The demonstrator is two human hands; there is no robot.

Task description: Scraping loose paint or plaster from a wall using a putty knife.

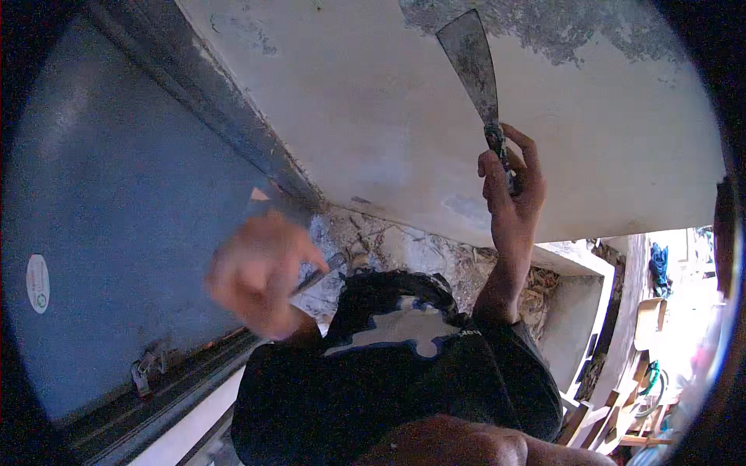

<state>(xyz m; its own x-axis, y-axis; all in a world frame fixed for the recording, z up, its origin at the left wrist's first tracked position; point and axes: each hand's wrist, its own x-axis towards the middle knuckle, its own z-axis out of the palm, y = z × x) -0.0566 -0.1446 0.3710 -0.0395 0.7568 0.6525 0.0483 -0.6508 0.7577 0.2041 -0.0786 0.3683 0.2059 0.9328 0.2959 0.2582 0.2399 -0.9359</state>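
My right hand [516, 183] holds a putty knife [473, 70] by its dark, worn handle. The wide, grey-stained metal blade points up in the picture, in front of a pale plastered wall [384, 116]. Blurred by motion, my left hand [256, 274] is at the left, in front of a blue door panel [134, 192]. Its fingers look partly curled. A thin dark object [317, 278] shows beside its fingertips; whether the hand grips it cannot be told. Rough grey patches [548, 26] mark the wall at the top.
A dark frame edge [233, 125] runs between the blue panel and the wall. Debris [373, 239] covers the ground at the wall's foot. A metal latch [140, 376] sits low on the panel. Wooden pieces [600, 419] and a green hose [653, 378] lie at the right.
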